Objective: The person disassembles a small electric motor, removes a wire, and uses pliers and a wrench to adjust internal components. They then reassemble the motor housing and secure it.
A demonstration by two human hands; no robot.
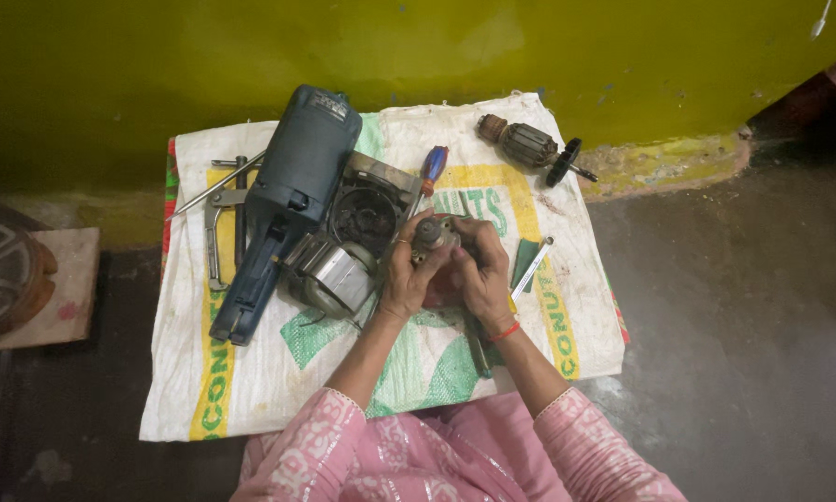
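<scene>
My left hand (405, 271) and my right hand (480, 270) both grip a small grey metal part (431, 233) held between them over a white woven sack (251, 390). Just left of my hands lies an opened power tool: a dark blue body (292, 186) with its handle pointing toward me, a round black housing (366, 216) and a shiny metal cylinder (341, 276). A screwdriver with a red and blue handle (432, 169) lies just beyond my fingers. My sleeves are pink.
A motor armature with a black fan (532, 147) lies at the sack's far right corner. Pliers and metal rods (223, 200) sit at the left. A small metal strip (531, 267) and a green piece lie right of my hands. A yellow-green wall runs behind; a round object (4, 274) sits far left.
</scene>
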